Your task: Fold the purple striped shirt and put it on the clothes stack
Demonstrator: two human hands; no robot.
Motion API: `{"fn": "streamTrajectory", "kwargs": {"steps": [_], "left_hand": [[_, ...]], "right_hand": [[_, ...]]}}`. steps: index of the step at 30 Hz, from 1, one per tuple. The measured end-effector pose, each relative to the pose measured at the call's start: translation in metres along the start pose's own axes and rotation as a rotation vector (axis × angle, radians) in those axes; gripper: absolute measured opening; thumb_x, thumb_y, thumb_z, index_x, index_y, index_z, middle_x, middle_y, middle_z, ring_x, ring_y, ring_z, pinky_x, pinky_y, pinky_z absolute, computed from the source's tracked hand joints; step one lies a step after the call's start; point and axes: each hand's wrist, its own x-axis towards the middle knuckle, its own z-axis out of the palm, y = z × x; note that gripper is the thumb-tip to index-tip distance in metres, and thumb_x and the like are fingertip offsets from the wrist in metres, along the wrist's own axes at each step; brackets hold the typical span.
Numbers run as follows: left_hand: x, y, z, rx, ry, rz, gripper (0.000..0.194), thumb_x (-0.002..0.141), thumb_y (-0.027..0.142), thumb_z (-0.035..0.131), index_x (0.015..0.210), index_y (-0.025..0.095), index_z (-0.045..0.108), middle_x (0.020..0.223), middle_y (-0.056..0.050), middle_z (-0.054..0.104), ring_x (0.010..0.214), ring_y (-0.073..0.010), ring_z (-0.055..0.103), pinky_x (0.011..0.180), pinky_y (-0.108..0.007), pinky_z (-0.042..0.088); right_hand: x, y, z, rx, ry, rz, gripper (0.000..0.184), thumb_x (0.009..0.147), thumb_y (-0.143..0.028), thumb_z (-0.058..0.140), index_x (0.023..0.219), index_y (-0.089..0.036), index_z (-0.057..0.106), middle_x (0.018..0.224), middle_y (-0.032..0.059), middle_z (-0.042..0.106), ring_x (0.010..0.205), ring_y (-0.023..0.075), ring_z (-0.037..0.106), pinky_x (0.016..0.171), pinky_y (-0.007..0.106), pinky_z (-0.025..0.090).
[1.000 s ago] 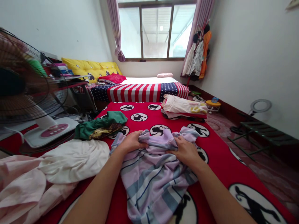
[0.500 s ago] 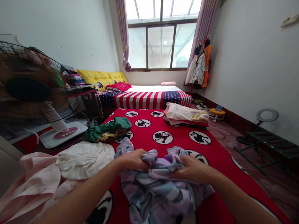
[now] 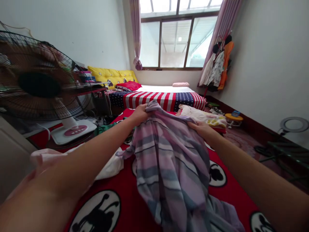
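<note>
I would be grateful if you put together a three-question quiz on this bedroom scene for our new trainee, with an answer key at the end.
1. What do the left hand and the right hand both grip?

2. True or false: the electric fan stands on the left side of the picture.

3. What colour is the top of the low round stool near the right-hand wall?
A) green
B) orange-yellow
C) purple

Key:
1. The striped lilac-and-grey cloth, held near its upper edge.
2. True.
3. B.
</note>
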Motion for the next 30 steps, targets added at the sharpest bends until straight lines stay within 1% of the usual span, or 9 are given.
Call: {"fn": "streamTrajectory", "kwargs": {"steps": [2,4,5,8,10,12,14,19,30], "left_hand": [[0.015,-0.009,0.016,0.076,0.134,-0.016,0.043,0.074,0.025,0.067,0.115,0.013,0.061,0.118,-0.013,0.06,0.119,-0.0307,0.05,0.104,-0.045,0.035],[0.004,-0.02,0.035,0.207,0.235,-0.025,0.056,0.073,0.026,0.07,0.125,0.014,0.055,0.129,-0.016,0.053,0.128,-0.0327,0.042,0.109,-0.046,0.03],[-0.01,-0.026,0.046,0.25,0.228,-0.012,0.057,0.074,0.027,0.069,0.128,0.014,0.053,0.131,-0.016,0.051,0.129,-0.0318,0.042,0.109,-0.046,0.03],[-0.073,-0.039,0.076,0.229,0.038,0.091,0.053,0.08,0.024,0.063,0.131,0.014,0.05,0.132,-0.015,0.052,0.127,-0.0263,0.045,0.11,-0.041,0.033],[-0.116,-0.043,0.093,0.198,-0.064,0.088,0.051,0.083,0.03,0.061,0.132,0.017,0.05,0.135,-0.015,0.049,0.128,-0.0262,0.045,0.109,-0.042,0.035],[-0.149,-0.043,0.105,0.221,-0.141,0.063,0.05,0.085,0.031,0.058,0.133,0.018,0.051,0.139,-0.015,0.047,0.131,-0.0272,0.042,0.11,-0.044,0.034],[-0.167,-0.042,0.113,0.302,-0.173,0.056,0.046,0.087,0.028,0.055,0.132,0.019,0.053,0.143,-0.014,0.045,0.135,-0.0286,0.038,0.113,-0.047,0.029],[-0.168,-0.039,0.117,0.448,-0.174,0.078,0.043,0.087,0.027,0.054,0.129,0.021,0.056,0.143,-0.013,0.045,0.133,-0.0296,0.04,0.111,-0.047,0.031],[-0.166,-0.04,0.119,0.482,-0.118,0.084,0.039,0.087,0.031,0.055,0.125,0.023,0.059,0.138,-0.01,0.051,0.127,-0.0283,0.046,0.107,-0.046,0.036]], "right_hand": [[0.018,0.016,0.008,-0.014,0.11,0.029,0.039,0.068,-0.043,0.075,0.095,-0.016,0.067,0.086,0.0062,0.072,0.073,0.0198,0.066,0.071,0.034,0.054],[0.009,0.038,0.007,-0.077,0.17,0.04,0.044,0.07,-0.043,0.074,0.103,-0.015,0.065,0.101,0.01,0.07,0.086,0.0209,0.066,0.081,0.037,0.052],[-0.005,0.051,0.005,-0.121,0.176,0.02,0.046,0.07,-0.043,0.073,0.106,-0.015,0.064,0.107,0.0113,0.069,0.091,0.0221,0.066,0.085,0.039,0.051],[-0.063,0.084,-0.009,-0.267,0.02,0.002,0.043,0.077,-0.045,0.066,0.111,-0.018,0.063,0.112,0.0113,0.067,0.102,0.0253,0.063,0.09,0.044,0.048],[-0.098,0.098,-0.018,-0.355,-0.04,-0.006,0.038,0.08,-0.045,0.063,0.108,-0.02,0.066,0.113,0.011,0.066,0.106,0.0259,0.061,0.094,0.045,0.046],[-0.119,0.104,-0.023,-0.417,-0.037,-0.051,0.031,0.081,-0.044,0.062,0.101,-0.02,0.068,0.116,0.0107,0.065,0.11,0.026,0.059,0.099,0.045,0.042],[-0.126,0.104,-0.025,-0.452,-0.026,-0.099,0.026,0.082,-0.042,0.06,0.095,-0.021,0.07,0.117,0.0103,0.064,0.112,0.0257,0.058,0.101,0.044,0.041],[-0.121,0.101,-0.022,-0.508,-0.089,-0.16,0.024,0.085,-0.037,0.055,0.092,-0.02,0.071,0.113,0.0101,0.064,0.108,0.0245,0.059,0.097,0.041,0.043],[-0.119,0.108,-0.025,-0.491,-0.096,-0.2,0.023,0.083,-0.039,0.057,0.089,-0.022,0.071,0.111,0.0102,0.064,0.107,0.0255,0.06,0.097,0.041,0.043]]}}
